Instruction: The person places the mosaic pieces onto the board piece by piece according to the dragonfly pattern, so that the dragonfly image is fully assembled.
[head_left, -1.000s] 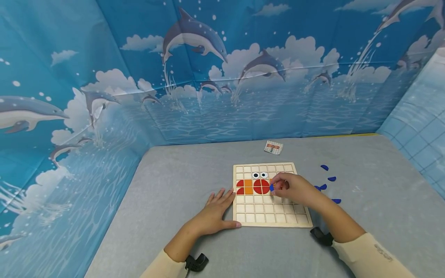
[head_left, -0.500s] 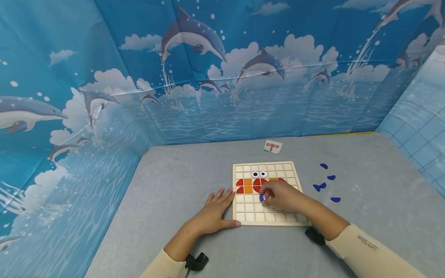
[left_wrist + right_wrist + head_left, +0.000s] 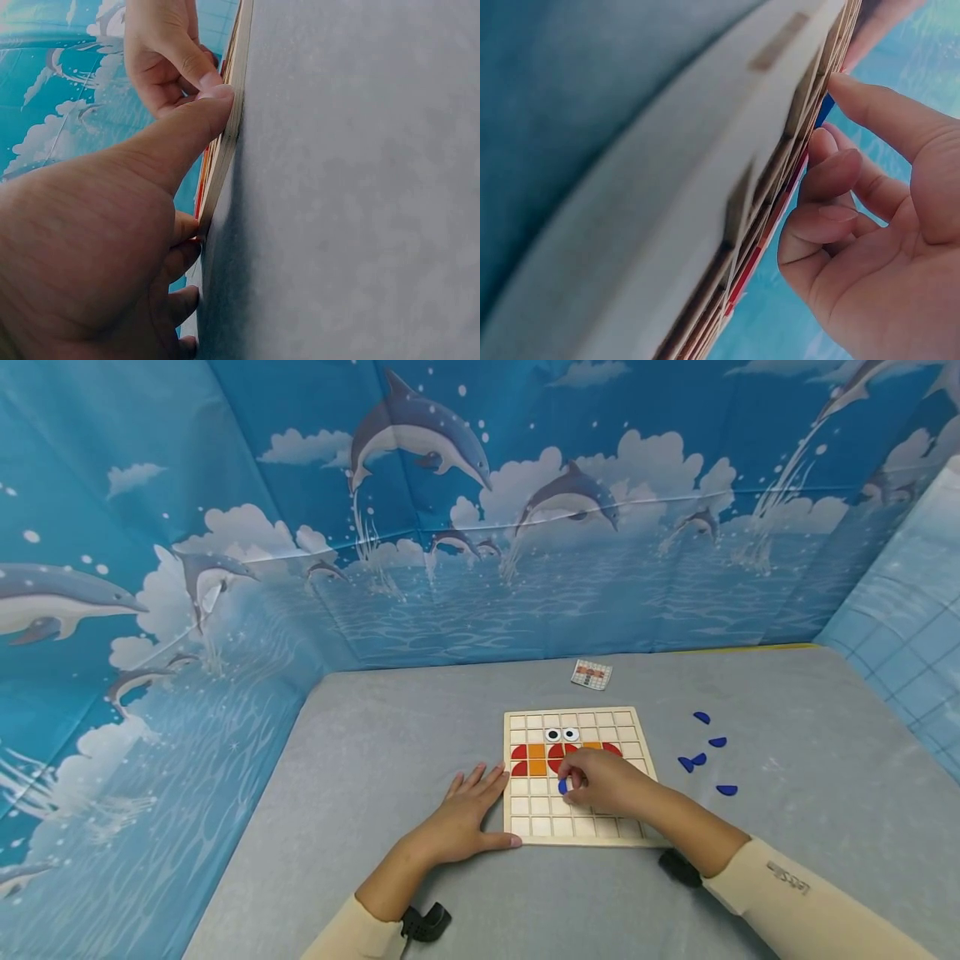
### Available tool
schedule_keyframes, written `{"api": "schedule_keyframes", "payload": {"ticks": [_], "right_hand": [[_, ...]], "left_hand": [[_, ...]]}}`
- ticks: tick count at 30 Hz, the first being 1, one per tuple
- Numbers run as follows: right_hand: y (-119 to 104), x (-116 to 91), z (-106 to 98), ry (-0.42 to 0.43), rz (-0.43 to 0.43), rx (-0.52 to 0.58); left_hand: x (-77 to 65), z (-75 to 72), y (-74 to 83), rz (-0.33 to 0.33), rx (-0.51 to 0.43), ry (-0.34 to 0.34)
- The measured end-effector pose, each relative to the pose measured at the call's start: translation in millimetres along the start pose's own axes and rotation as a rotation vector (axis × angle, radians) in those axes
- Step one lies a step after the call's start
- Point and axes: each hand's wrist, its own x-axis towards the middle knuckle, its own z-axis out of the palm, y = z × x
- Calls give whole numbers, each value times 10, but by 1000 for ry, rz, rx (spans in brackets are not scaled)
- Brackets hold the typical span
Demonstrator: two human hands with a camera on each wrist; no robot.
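A square wooden grid board point(image 3: 542, 828) lies on the grey table, with red and orange tiles point(image 3: 537, 760) set in two rows and two round eye tiles point(image 3: 562, 735) above them. My right hand point(image 3: 609, 782) pinches a blue tile point(image 3: 562, 787) between thumb and fingers, right at the cells just below the red circle. In the right wrist view that tile point(image 3: 824, 111) shows edge-on, its outline partly covered by the fingers. My left hand point(image 3: 467, 822) lies with fingers spread along the board's left edge, its thumb at the near left corner.
Several blue half-round tiles point(image 3: 717, 742) lie loose to the right of the board. Behind it sits a small pattern card point(image 3: 592, 674). A dolphin-print curtain point(image 3: 465, 610) closes off the back and left of the table.
My right hand has carried the blue tile left and nearer to me, from the red circle's right side to below it. Over the last half second it stays there. The left hand keeps its place.
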Motion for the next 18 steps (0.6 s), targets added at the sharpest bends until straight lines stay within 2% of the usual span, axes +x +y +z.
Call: {"api": "schedule_keyframes", "payload": {"ticks": [10,18], "right_hand": [[10,-4,6,22,-69,21],[17,12,7,9,-63,29]], "left_hand": [[7,2,0,-3,3,-1],[8,11,-6,-7,3,-3]]}}
